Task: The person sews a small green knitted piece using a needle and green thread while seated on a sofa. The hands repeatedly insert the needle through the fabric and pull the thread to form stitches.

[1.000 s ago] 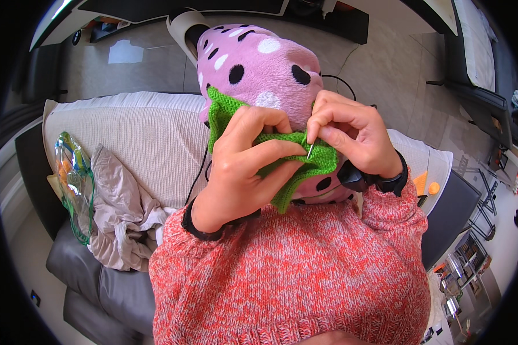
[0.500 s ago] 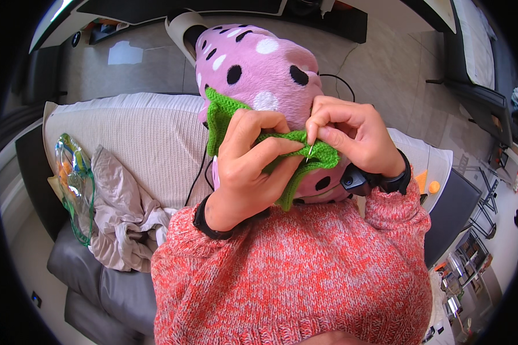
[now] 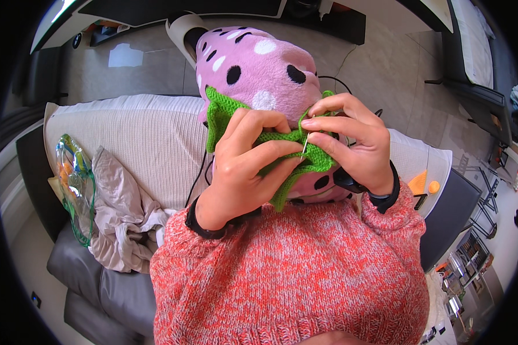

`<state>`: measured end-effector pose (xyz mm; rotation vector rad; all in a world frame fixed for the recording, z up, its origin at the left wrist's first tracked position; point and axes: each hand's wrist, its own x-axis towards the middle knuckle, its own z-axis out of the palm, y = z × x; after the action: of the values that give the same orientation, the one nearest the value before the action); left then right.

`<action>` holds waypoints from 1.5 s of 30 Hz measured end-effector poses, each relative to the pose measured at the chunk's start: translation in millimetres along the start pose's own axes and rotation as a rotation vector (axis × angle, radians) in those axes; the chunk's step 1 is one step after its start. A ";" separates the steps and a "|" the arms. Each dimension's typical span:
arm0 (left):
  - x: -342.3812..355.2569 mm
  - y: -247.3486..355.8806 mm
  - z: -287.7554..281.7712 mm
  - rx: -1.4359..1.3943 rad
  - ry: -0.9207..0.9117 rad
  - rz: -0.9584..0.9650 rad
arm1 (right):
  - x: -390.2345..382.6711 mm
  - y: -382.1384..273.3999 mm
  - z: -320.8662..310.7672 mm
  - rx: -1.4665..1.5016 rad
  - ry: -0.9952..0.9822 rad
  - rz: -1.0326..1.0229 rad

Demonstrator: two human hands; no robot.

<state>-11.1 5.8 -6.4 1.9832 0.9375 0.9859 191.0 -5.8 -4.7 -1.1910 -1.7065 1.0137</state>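
Observation:
A green knitted piece (image 3: pixel 225 105) lies across my lap over pink plush fabric with black and white spots (image 3: pixel 270 66). My left hand (image 3: pixel 236 169) is closed on the knitting, pinching its edge between thumb and fingers. Just to the right, my right hand (image 3: pixel 362 141) grips a thin silver needle (image 3: pixel 305 142) between thumb and fingers. The needle slants down, its lower end at the green stitches beside my left fingertips. A strand of green yarn (image 3: pixel 301 122) runs by my right fingertips. Part of the knitting is hidden under both hands.
Behind my lap is a sofa with a cream ribbed cover (image 3: pixel 138 129). At the left lie a clear bag with green trim (image 3: pixel 77 190) and a crumpled beige cloth (image 3: pixel 121 213). Small orange pieces (image 3: pixel 418 182) sit at the right. A dark cable (image 3: pixel 336 79) trails beyond my knees.
My right hand has shifted slightly and its fingers have spread higher along the needle, which now shows more of its length. My left hand keeps its hold, nearly still.

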 end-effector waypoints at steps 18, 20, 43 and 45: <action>-2.7 -2.9 11.7 0.014 0.143 -0.007 | -21.3 -23.2 9.0 -0.720 -0.052 -0.360; -2.3 -2.2 12.1 0.020 0.149 0.001 | -19.5 -25.1 9.5 -0.755 -0.034 -0.377; -2.2 -2.0 15.9 -0.008 0.222 0.029 | -122.2 -98.8 -158.1 0.797 0.745 -0.479; -2.2 -0.9 16.3 -0.007 0.203 0.034 | -127.6 -100.5 -162.4 0.746 0.748 -0.455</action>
<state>1.5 -0.2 -15.2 1.9252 1.0105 1.2252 338.7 -125.2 124.5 -0.5307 -0.8158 0.6829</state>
